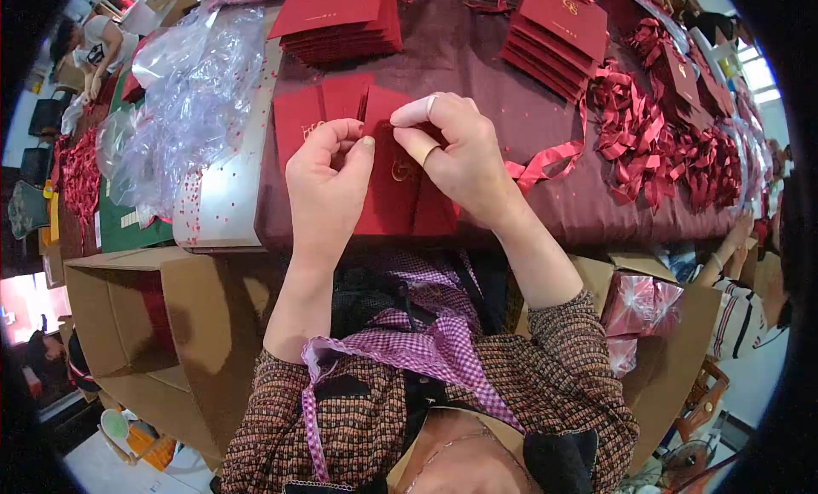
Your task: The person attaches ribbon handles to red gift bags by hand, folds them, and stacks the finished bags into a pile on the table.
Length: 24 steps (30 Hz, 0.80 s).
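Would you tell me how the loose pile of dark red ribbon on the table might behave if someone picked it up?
The loose pile of dark red ribbon probably feels floppy and light, since its strips curl and loop. Being tangled, it would likely lift as a clump and trail ends.

Red envelope (396, 187), gold emblem; maroon tablecloth (477, 59); red ribbons (656, 136).

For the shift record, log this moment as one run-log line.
left hand: grips red envelope | right hand: pinches envelope top | nearby: loose red ribbon
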Tool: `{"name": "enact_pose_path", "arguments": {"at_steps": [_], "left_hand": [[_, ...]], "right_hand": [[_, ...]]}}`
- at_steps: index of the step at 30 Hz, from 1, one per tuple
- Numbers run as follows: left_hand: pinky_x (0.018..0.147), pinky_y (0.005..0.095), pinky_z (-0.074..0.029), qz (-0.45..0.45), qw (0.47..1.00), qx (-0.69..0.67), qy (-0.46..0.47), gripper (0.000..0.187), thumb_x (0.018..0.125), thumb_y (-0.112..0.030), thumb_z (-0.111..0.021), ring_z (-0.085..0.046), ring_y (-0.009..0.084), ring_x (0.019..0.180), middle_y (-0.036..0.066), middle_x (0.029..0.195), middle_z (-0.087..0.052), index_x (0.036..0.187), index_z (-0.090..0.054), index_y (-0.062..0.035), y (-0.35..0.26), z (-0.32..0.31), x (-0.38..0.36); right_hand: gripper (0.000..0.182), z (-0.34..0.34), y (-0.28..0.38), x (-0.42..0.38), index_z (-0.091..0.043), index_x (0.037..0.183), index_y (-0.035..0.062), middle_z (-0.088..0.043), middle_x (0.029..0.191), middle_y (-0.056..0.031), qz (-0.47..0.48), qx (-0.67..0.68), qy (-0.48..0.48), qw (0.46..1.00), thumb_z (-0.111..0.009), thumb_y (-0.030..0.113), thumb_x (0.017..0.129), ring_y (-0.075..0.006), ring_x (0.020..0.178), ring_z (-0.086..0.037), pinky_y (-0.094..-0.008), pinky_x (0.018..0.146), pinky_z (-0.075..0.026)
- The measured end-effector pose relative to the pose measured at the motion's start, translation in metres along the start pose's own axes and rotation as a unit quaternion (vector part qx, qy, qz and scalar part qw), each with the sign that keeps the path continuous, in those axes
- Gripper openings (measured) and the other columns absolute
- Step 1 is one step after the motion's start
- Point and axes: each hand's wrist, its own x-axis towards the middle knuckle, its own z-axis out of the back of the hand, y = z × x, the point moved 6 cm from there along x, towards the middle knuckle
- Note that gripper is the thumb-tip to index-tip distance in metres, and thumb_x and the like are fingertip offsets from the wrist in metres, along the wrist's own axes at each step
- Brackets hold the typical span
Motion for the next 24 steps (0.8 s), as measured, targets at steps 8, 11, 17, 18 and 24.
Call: {"name": "enact_pose_path", "arguments": {"at_steps": [8,11,17,18,24], "left_hand": [[0.059,0.0193,-0.044,-0.055,0.998,0.029,0.005,0.011,0.083,0.000,-0.062,-0.053,0.0040,0.066,0.001,0.077,-0.062,0.093,-0.063,0.0039,-0.010,-0.006,-0.001],[0.061,0.0207,-0.046,-0.046,0.998,0.041,0.007,0.011,0.083,0.000,-0.062,-0.055,0.0058,0.067,0.002,0.078,-0.063,0.093,-0.063,0.0043,-0.013,-0.010,-0.001],[0.065,0.0229,-0.048,-0.120,0.989,0.081,0.009,0.011,0.083,0.002,-0.061,-0.057,0.0078,0.072,0.003,0.079,-0.063,0.094,-0.062,0.0048,-0.012,-0.015,-0.001],[0.065,0.0225,-0.047,-0.098,0.993,0.061,0.014,0.011,0.083,0.002,-0.061,-0.057,0.0073,0.073,0.002,0.080,-0.063,0.094,-0.062,0.0048,-0.012,-0.015,0.000],[0.065,0.0214,-0.046,-0.093,0.993,0.070,0.023,0.013,0.084,-0.001,-0.062,-0.054,0.0066,0.072,0.001,0.080,-0.061,0.097,-0.062,0.0035,-0.014,-0.015,0.002]], "right_hand": [[0.008,0.002,0.010,0.005,-0.058,0.078,0.0066,-0.057,0.074,-0.0071,0.073,-0.073,-0.008,0.995,-0.064,0.004,0.073,-0.0260,0.075,-0.055,-0.0376,0.073,-0.039],[0.009,0.000,0.018,0.004,-0.055,0.077,0.0062,-0.054,0.073,-0.0082,0.119,-0.130,-0.003,0.984,-0.061,0.004,0.071,-0.0264,0.075,-0.053,-0.0379,0.073,-0.038],[0.013,0.002,0.026,0.007,-0.057,0.083,0.0055,-0.058,0.078,-0.0079,0.151,-0.222,0.031,0.963,-0.065,0.002,0.072,-0.0255,0.076,-0.055,-0.0366,0.073,-0.040],[0.014,0.005,0.021,0.010,-0.058,0.084,0.0046,-0.059,0.080,-0.0091,0.119,-0.163,0.036,0.979,-0.066,0.003,0.073,-0.0274,0.078,-0.055,-0.0373,0.073,-0.041],[0.015,0.021,-0.001,0.019,-0.062,0.083,0.0051,-0.063,0.076,-0.0130,0.048,-0.016,0.101,0.994,-0.071,0.009,0.071,-0.0342,0.075,-0.060,-0.0426,0.065,-0.046]]}}
